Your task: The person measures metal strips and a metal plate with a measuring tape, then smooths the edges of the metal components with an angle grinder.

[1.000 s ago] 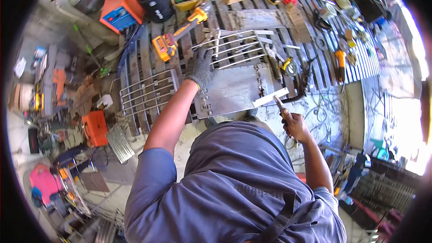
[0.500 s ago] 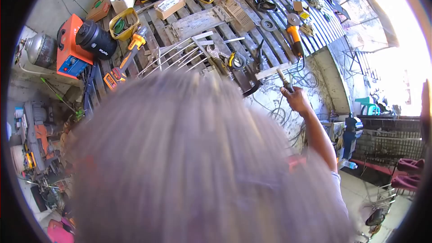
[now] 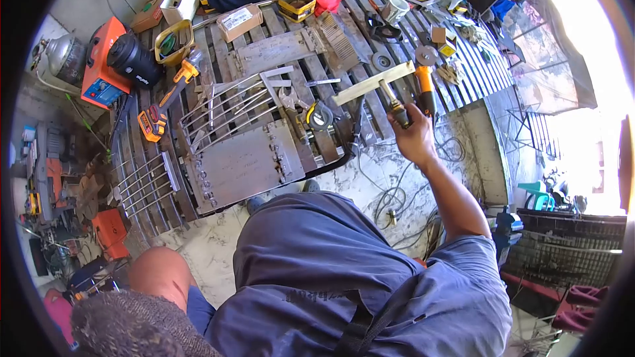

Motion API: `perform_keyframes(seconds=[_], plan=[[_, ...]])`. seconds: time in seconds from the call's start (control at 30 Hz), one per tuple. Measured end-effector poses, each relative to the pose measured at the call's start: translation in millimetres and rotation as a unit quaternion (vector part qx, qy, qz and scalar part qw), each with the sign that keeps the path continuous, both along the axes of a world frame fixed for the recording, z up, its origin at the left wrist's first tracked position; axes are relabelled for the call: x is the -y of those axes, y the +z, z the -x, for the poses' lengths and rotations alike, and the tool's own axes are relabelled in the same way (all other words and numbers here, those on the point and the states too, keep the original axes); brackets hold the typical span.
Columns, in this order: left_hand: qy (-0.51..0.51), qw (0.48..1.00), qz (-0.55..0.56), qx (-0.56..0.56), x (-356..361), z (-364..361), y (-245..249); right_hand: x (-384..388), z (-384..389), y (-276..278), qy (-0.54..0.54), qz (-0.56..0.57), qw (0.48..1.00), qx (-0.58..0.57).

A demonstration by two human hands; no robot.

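The right hand (image 3: 415,137) has its fingers and thumb closed round the handle (image 3: 395,104) of a T-shaped tool, whose pale bar (image 3: 372,84) sits at the far end, beyond the hand and away from the body. The bar's long axis runs roughly along the near edge of the slatted table (image 3: 215,47), from lower left to upper right, while the handle crosses it and points back to the palm. In this view the bar lies over the table's right half, its left end near the tape measure (image 3: 319,118) and its right end just beside the orange angle grinder (image 3: 425,80); its height above the slats is hard to tell. The right hand is plainly the nearer. The left hand (image 3: 135,325), in a grey knitted glove, is low at the left, well apart from both the tool and the table's near edge; how far it is open, or whether it holds anything, cannot be told. Left of the tool, a flat metal plate (image 3: 241,162) lies along the near edge, below a frame of thin rods (image 3: 231,111).
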State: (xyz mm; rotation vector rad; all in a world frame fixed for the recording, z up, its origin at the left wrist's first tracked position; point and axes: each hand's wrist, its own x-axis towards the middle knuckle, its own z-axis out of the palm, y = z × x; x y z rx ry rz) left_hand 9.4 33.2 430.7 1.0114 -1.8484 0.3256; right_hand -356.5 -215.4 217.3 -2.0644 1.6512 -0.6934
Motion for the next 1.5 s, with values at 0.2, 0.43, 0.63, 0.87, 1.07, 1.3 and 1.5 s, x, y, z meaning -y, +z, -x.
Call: perform_keyframes(seconds=[0.2,0.43,0.63,0.87,1.07,1.3,1.5], plan=[[0.146,0.988,-0.026,-0.041,-1.9,33.7,-7.0,12.2,4.9,13.9,0.066,0.028,0.996,0.047],[0.117,0.972,-0.195,-0.056,70.6,56.6,-69.4,3.1,12.0,33.0,0.143,0.063,0.982,0.105],[0.036,0.921,-0.340,-0.188,113.4,95.1,-120.2,-9.3,12.0,32.8,0.166,0.030,0.978,0.124],[-0.067,0.769,-0.524,-0.360,119.6,105.6,-159.0,-26.7,15.8,18.8,0.146,-0.077,0.983,0.082],[-0.049,0.769,-0.521,-0.368,115.0,103.8,-177.4,-29.8,15.3,35.1,0.140,-0.176,0.974,0.001],[-0.128,0.773,-0.584,-0.210,102.9,76.6,-204.2,-20.8,13.3,45.4,0.216,-0.186,0.958,-0.003],[-0.046,0.785,-0.555,-0.272,112.1,92.1,-184.7,-7.7,-9.8,59.8,0.307,-0.194,0.926,-0.099]])
